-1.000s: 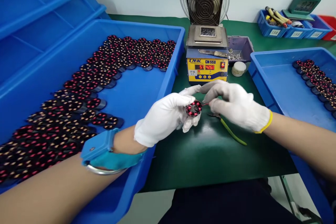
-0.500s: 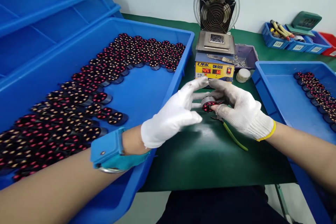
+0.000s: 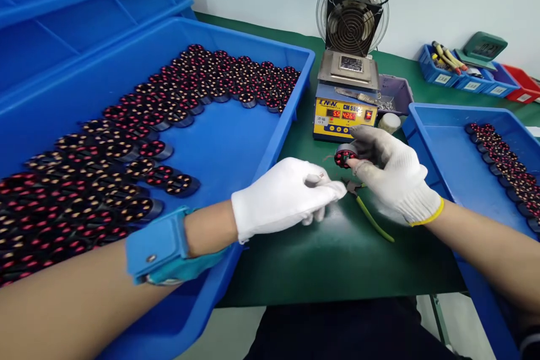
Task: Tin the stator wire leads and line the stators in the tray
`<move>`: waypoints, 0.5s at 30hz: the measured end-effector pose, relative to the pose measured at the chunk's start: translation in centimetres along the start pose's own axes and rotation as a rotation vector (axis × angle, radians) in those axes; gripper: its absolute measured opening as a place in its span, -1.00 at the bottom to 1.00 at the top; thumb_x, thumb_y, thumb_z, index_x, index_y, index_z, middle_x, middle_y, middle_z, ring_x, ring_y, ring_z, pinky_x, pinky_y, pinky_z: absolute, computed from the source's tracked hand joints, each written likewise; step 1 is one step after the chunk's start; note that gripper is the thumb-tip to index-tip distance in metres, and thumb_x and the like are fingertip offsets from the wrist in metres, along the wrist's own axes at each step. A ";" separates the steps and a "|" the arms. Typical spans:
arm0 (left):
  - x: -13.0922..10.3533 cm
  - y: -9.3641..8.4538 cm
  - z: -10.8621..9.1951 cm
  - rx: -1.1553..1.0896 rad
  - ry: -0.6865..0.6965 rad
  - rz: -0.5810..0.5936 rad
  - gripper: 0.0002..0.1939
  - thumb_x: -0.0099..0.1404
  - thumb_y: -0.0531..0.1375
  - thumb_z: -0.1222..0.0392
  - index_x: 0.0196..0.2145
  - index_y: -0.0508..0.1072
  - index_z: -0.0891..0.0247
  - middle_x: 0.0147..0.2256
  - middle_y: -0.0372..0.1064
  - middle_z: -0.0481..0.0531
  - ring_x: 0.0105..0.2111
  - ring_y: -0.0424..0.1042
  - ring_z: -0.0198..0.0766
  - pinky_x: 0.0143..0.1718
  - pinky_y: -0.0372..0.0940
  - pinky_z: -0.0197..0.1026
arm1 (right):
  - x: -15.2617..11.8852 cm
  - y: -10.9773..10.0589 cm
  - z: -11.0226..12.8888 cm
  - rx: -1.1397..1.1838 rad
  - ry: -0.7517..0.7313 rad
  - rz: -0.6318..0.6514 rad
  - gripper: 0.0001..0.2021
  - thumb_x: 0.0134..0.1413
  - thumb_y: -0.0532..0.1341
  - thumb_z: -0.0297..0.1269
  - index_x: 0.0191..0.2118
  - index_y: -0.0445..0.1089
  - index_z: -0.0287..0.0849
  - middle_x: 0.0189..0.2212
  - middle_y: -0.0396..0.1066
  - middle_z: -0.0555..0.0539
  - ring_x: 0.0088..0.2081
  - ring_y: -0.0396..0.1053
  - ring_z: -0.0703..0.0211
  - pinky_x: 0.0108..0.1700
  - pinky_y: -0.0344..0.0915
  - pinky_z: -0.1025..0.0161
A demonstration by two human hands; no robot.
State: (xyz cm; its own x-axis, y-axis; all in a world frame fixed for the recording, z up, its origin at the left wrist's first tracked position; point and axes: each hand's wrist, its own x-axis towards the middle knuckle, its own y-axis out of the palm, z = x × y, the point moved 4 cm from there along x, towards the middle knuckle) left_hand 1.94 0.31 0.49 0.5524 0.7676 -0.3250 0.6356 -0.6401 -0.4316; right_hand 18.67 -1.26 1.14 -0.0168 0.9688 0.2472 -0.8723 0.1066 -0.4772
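Observation:
My right hand (image 3: 386,171), in a white knit glove with greyed fingers, is closed around a small round motor (image 3: 345,155) with red windings and a dark metal rim. The motor is held above the green mat, its open wound face turned toward me. My left hand (image 3: 291,194), in a clean white glove, is just left of and below it. Its thumb and fingers are drawn together, and whatever is between them is hidden. Cutting pliers (image 3: 371,216) with green handles lie on the mat, their jaws close to the left fingertips.
Left, a large blue tray (image 3: 274,143) holds many similar motors; a second blue tray (image 3: 451,146) on the right holds more. Behind my hands stands a yellow-fronted solder pot (image 3: 343,115) with a fan (image 3: 353,28) above. Small bins (image 3: 441,76) line the back right.
My left hand has moved down and away from the motor, and its spread fingers have drawn together. My right hand still holds the motor, now slightly further right and higher.

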 end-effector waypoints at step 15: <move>0.0 -1.8 -0.1 -0.437 0.104 -0.401 -0.79 0.14 0.25 0.09 -0.48 0.45 0.32 -0.65 0.38 -0.05 -0.71 0.30 -0.38 -0.70 0.12 -0.33 | 0.9 1.1 -1.0 0.500 0.396 0.010 -0.65 -0.04 0.33 -0.37 -0.07 0.39 -0.20 -0.33 0.48 -0.04 -0.37 0.45 0.22 -0.41 0.47 0.31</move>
State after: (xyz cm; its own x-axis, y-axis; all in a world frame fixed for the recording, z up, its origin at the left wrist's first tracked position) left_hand 0.86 1.46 1.39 0.2598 0.9588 -0.1150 0.9558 -0.2723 -0.1107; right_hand 18.23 -0.03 -0.04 0.0728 0.9886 -0.1316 -0.9973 0.0731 -0.0026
